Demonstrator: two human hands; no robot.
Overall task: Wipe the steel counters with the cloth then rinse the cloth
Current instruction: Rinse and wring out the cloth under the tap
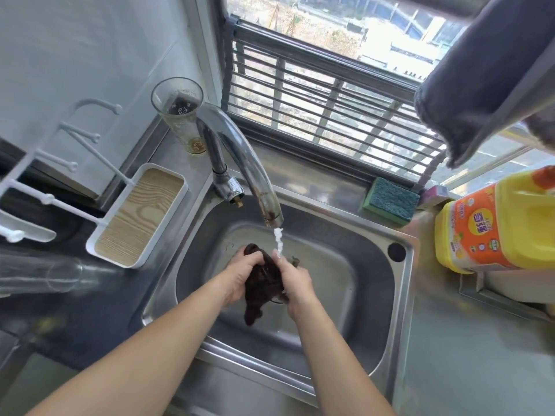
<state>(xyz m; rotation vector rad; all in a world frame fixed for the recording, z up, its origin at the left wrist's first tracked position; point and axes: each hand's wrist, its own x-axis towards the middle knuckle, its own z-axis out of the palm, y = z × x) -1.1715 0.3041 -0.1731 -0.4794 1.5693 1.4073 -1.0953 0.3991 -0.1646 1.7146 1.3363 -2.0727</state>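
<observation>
My left hand (240, 276) has its fingers (254, 259) curled tight round the upper bunch of the dark cloth (264, 283), and my right hand (295, 282) pinches the other side, fingers wrapped in against it, so both hold the cloth squeezed between them with nothing spare. The cloth hangs over the middle of the sink (399, 295), its loose tail drooping below my palms.

The water stream (278, 243) from the faucet (255, 175) lands at my right fingertips, at the cloth's edge and not on its bulk. I judge the main risk is a poor rinse: bunched this tight, the inner folds may stay dirty unless I open them under the flow. Water could also bounce off my knuckles onto the tabletop (465, 340) I was meant to leave wiped. The detergent bottle (492, 223) and sponge (390, 201) sit well clear to the right.
</observation>
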